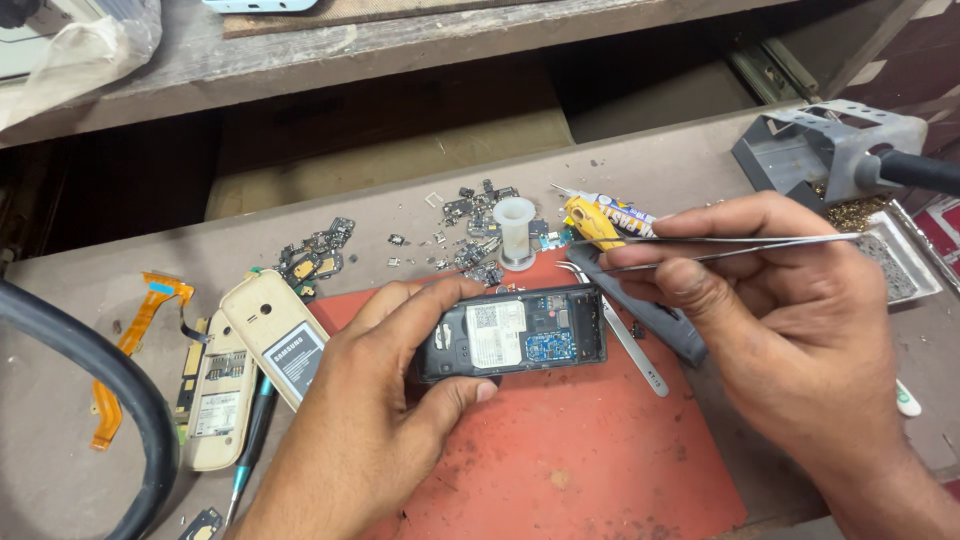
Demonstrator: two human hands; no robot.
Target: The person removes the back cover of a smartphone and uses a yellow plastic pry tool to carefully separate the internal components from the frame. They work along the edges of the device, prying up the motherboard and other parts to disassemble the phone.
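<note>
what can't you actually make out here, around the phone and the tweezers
Head view only:
- Tweezers: the tips, hidden behind the right hand.
- Opened phone: its left end, covered by the left hand; board parts too small to tell.
- Loose scraps behind the red mat: too small to identify.
- Soldering iron: cut off by the right edge.

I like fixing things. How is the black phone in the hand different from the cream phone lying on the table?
The black phone is dark and gripped in the left hand over the red mat. The cream phone is pale and lies untouched beside the mat. Both are open-backed, their insides showing.
</note>
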